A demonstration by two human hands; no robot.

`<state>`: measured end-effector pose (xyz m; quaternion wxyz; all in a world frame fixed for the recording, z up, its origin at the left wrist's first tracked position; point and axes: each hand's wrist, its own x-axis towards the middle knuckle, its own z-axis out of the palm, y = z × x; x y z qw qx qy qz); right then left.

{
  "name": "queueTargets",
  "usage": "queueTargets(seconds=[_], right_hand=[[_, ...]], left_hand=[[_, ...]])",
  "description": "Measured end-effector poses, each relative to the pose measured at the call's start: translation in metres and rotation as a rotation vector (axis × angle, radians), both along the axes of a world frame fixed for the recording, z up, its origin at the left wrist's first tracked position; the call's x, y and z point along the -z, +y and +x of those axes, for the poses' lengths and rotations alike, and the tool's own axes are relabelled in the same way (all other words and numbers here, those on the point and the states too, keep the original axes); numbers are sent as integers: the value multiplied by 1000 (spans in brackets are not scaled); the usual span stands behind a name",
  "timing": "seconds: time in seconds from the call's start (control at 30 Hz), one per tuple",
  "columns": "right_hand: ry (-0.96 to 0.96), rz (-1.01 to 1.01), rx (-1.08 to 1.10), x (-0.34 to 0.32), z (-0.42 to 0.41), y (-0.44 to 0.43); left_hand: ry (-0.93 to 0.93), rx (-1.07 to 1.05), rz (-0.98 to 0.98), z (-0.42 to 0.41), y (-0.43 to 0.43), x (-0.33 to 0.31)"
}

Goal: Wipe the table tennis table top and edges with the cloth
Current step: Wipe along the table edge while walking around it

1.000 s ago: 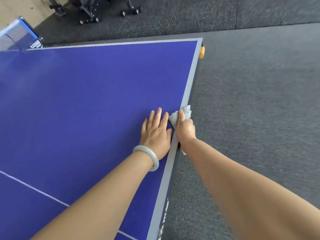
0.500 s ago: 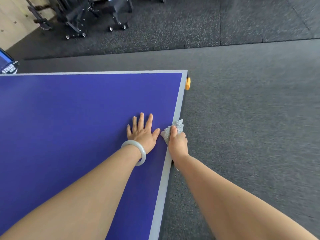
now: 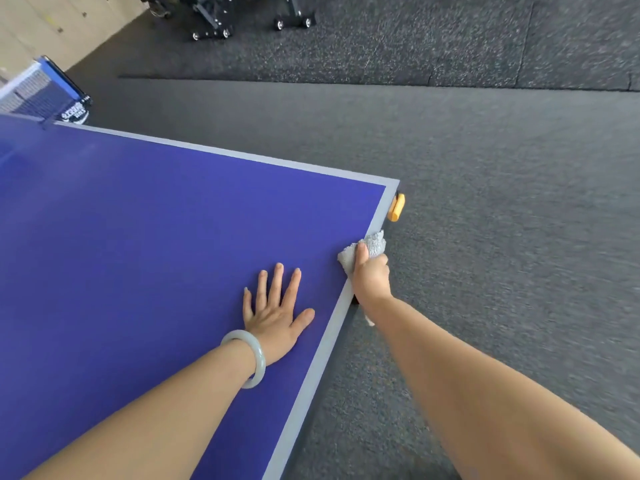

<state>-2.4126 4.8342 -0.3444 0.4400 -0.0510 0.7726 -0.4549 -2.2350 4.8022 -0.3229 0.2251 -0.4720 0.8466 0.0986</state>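
My right hand (image 3: 370, 277) grips the grey cloth (image 3: 373, 244), thumb on top, wrapped over the side edge of the tabletop (image 3: 173, 237). The edge runs ahead to the corner, just past the cloth, by an orange fitting (image 3: 396, 206), probably a bumper. My left hand (image 3: 277, 320) lies flat, fingers spread, holding nothing.

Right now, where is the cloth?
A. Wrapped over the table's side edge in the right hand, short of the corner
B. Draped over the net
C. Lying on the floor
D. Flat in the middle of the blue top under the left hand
A: the right hand holds the cloth over the table's grey side edge, just short of the orange corner piece; the left hand lies flat and empty.
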Motion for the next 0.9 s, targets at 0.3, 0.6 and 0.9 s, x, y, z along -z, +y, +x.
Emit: queueTargets(seconds=[0.3, 0.6, 0.9], right_hand=[[22, -44, -3, -9, -55, -33], [-66, -38, -158, -3, -22, 2], [-45, -26, -46, -9, -96, -47]], left_hand=[[-5, 13, 21, 4, -3, 3], [-28, 17, 11, 4, 1, -1], [165, -109, -18, -18, 7, -21]])
